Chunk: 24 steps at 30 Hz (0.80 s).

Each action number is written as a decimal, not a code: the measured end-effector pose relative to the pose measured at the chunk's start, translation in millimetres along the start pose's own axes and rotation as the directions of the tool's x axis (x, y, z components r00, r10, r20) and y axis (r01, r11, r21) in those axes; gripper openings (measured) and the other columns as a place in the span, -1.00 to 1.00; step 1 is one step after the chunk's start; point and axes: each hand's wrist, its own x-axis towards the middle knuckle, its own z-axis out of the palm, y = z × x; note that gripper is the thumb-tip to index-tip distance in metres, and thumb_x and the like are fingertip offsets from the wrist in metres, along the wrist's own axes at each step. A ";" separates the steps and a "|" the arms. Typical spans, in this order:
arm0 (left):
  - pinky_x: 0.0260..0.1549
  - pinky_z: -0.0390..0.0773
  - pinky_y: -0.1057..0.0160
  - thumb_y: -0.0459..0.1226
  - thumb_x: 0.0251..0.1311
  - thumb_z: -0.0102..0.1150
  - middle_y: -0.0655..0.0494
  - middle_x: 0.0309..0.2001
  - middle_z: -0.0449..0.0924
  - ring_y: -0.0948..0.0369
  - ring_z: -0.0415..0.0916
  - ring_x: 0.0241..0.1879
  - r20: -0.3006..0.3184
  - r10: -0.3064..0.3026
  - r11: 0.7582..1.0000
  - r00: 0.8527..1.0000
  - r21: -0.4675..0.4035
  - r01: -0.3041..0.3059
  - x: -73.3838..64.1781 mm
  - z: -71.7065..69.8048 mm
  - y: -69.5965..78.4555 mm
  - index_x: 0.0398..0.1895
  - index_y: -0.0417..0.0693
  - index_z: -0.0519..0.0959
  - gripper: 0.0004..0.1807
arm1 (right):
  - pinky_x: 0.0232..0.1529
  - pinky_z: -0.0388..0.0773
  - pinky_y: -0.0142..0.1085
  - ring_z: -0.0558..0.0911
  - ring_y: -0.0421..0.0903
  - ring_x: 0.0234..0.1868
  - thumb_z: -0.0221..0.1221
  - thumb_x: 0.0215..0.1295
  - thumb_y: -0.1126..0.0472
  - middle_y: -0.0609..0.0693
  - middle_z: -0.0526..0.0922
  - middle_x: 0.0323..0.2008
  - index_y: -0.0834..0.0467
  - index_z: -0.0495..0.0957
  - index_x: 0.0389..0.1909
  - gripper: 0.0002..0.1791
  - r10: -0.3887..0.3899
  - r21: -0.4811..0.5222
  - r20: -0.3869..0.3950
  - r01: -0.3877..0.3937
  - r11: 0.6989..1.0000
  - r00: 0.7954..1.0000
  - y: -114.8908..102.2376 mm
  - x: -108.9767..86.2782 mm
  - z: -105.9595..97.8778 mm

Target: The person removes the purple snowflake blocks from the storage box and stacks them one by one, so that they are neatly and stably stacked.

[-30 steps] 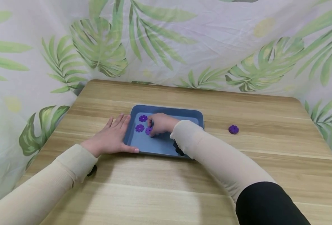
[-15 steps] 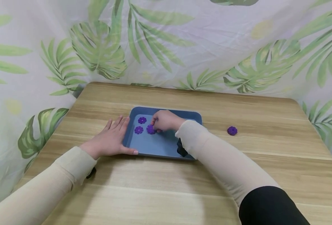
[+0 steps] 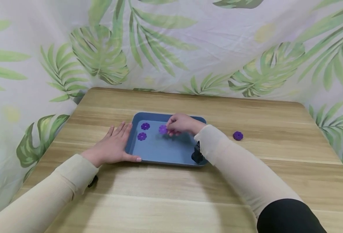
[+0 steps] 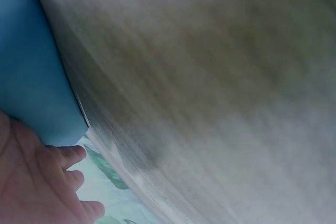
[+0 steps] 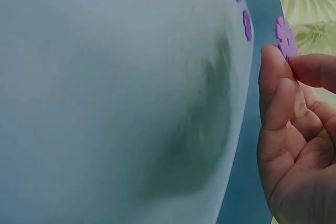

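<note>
Between thumb and fingertip, my right hand (image 3: 180,124) pinches a purple flower-shaped disc (image 3: 163,129), held above the blue tray (image 3: 156,153). The right wrist view shows the same notched disc (image 5: 285,38) raised off the tray floor. Two more purple flower discs lie flat inside the tray's left part: the farther disc (image 3: 145,126) and the nearer disc (image 3: 142,136). Against the tray's left edge rests my left hand (image 3: 111,146), fingers straight and spread, thumb along the near rim. In the left wrist view that hand's palm (image 4: 26,177) shows beside the tray wall.
A thicker purple flower piece (image 3: 238,135), perhaps stacked discs, lies on the wooden table (image 3: 171,200) right of the tray. A leaf-patterned cloth (image 3: 165,42) hangs behind the table and at both sides. A black device (image 3: 197,153) sits at the right wrist.
My right hand has lifted a purple flower disc from beside the other two and carried it up and to the right. The left hand stays at the tray edge; the head view has shifted slightly.
</note>
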 end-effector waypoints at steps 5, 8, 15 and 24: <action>0.45 -0.41 -0.35 0.62 -0.08 0.12 -0.36 0.63 -0.34 -0.25 -0.43 0.60 -0.013 0.006 1.000 1.000 0.022 -0.005 0.3 -0.4 0.9 0.61 -0.44 -0.27 0.61 | -0.22 0.64 -0.31 0.69 -0.10 -0.25 0.12 0.56 0.28 0.09 0.72 -0.26 0.28 0.62 -0.13 -0.84 0.008 0.005 0.014 -0.008 1.000 1.000 7.3 -8.1 -11.8; 0.44 -0.43 -0.35 0.62 -0.07 0.12 -0.34 0.63 -0.39 -0.24 -0.47 0.60 -0.011 0.011 0.999 1.000 0.034 -0.011 0.1 -0.4 1.4 0.61 -0.44 -0.29 0.61 | -0.25 0.61 -0.34 0.65 -0.12 -0.28 0.13 0.55 0.27 0.06 0.70 -0.30 0.28 0.63 -0.16 -0.84 0.011 -0.015 0.019 -0.011 1.000 1.000 12.4 -11.3 -17.0; 0.41 -0.65 -0.26 0.63 -0.06 0.08 -0.35 0.62 -0.46 -0.24 -0.53 0.59 -0.010 0.016 0.997 1.000 0.082 -0.015 -2.3 0.3 0.9 0.60 -0.46 -0.28 0.60 | -0.36 0.49 -0.37 0.56 -0.12 -0.36 0.14 0.52 0.30 0.01 0.65 -0.38 0.28 0.63 -0.19 -0.86 0.030 0.005 -0.013 -0.030 1.000 0.999 21.9 -16.5 -25.8; 0.41 -0.65 -0.26 0.61 -0.03 0.09 -0.37 0.62 -0.46 -0.27 -0.53 0.59 -0.018 0.026 0.996 1.000 0.091 -0.024 -0.5 -3.0 5.6 0.60 -0.47 -0.27 0.58 | -0.42 0.45 -0.42 0.55 -0.17 -0.39 0.17 0.50 0.32 -0.02 0.64 -0.40 0.30 0.63 -0.13 -0.88 0.036 0.047 -0.054 -0.033 0.998 0.998 31.9 -28.0 -41.4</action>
